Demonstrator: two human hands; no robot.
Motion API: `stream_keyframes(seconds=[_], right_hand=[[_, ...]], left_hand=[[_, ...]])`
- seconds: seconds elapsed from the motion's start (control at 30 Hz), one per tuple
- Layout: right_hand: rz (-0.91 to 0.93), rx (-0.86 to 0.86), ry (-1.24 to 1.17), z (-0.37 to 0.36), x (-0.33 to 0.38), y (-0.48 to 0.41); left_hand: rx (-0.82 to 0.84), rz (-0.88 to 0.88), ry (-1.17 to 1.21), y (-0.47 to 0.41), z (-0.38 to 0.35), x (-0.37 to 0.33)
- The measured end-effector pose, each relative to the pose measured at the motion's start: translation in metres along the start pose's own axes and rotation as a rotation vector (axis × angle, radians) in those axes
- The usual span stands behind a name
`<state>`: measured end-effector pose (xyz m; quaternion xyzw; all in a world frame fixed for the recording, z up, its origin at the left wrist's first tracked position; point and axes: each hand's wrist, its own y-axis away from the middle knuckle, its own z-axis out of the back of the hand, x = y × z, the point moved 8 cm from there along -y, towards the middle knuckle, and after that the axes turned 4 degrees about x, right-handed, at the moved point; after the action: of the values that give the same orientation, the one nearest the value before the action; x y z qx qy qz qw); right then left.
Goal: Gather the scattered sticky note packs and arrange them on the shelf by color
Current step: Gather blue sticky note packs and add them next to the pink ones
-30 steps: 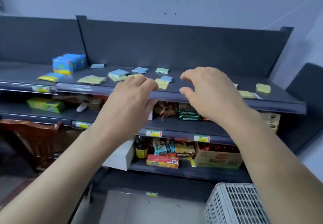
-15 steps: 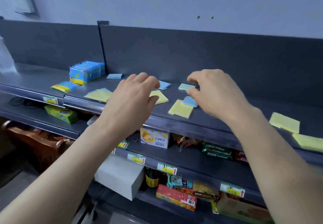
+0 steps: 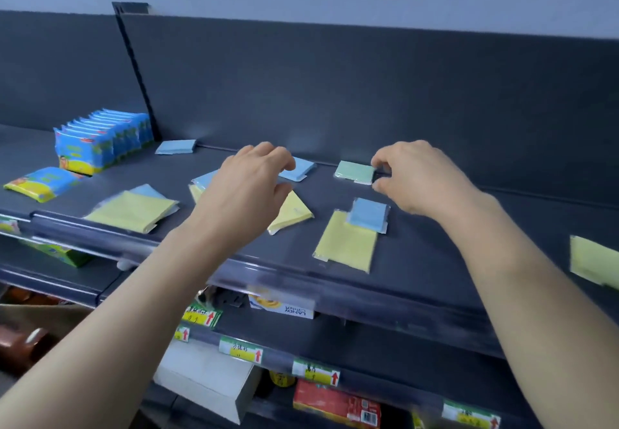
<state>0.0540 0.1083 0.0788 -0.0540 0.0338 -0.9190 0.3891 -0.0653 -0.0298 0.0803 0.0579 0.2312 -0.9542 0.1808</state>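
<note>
A: Reaching over the top shelf [image 3: 418,254], both bare hands hover among the sticky note packs. Where does the right hand [image 3: 418,177] sit?

B: Just right of the green pack [image 3: 355,171], which lies flat near the shelf's back panel [image 3: 368,93]. Its thumb and forefinger are narrowed to a pinch at that pack's right edge; whether they actually grip it I cannot tell.

A: And the left hand [image 3: 254,187]?

B: Left of the green pack, fingers curled loosely downward and slightly spread, holding nothing that shows. Its fingertips [image 3: 284,160] overlap a blue pack [image 3: 301,169] lying between the hand and the green pack.

A: What else lies around the green pack?

B: In front of it, a small blue pack [image 3: 368,214] rests on the far end of a yellow pack [image 3: 346,244]. Front-left, a yellow pack [image 3: 293,212] pokes out from beneath the left hand, and another blue-over-yellow pair [image 3: 201,182] shows at that hand's far side. Further left sits a large yellow pack [image 3: 130,210] with a pale blue one under its far edge. A lone blue pack [image 3: 176,147] lies far left against the back panel.

A: Anything to the right?

B: One yellow pack [image 3: 593,261] well away at the frame edge.

A: And the far left?

B: A row of blue snack packets [image 3: 100,140] stands upright, one similar packet [image 3: 42,182] flat before it.
</note>
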Motion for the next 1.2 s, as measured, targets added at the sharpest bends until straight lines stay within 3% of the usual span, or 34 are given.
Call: stream_keyframes(seconds=[0.3,0.53,0.63,0.9,1.1,1.2], right_hand=[[-0.199,0.510,0.027,-0.082,-0.019,-0.060],[-0.297,0.650,0.088,-0.097,-0.020,-0.079],[-0.302,0.566,0.059,-0.086,-0.013,-0.089],[-0.222,0.142,-0.197,-0.038,0.025,-0.107],[-0.290,0.056,-0.254,-0.043,0.027,-0.107],[-0.309,0.011,-0.259,-0.047,0.028,-0.106]], left_hand=[[0.259,-0.141,0.016,-0.083,-0.068,0.036],[0.454,-0.096,-0.017,-0.141,-0.110,0.106],[0.557,-0.094,-0.010,-0.160,-0.137,0.124],[0.842,-0.094,0.067,-0.188,-0.185,0.143],[0.885,-0.101,0.042,-0.199,-0.196,0.145],[0.794,-0.089,0.027,-0.198,-0.188,0.143]])
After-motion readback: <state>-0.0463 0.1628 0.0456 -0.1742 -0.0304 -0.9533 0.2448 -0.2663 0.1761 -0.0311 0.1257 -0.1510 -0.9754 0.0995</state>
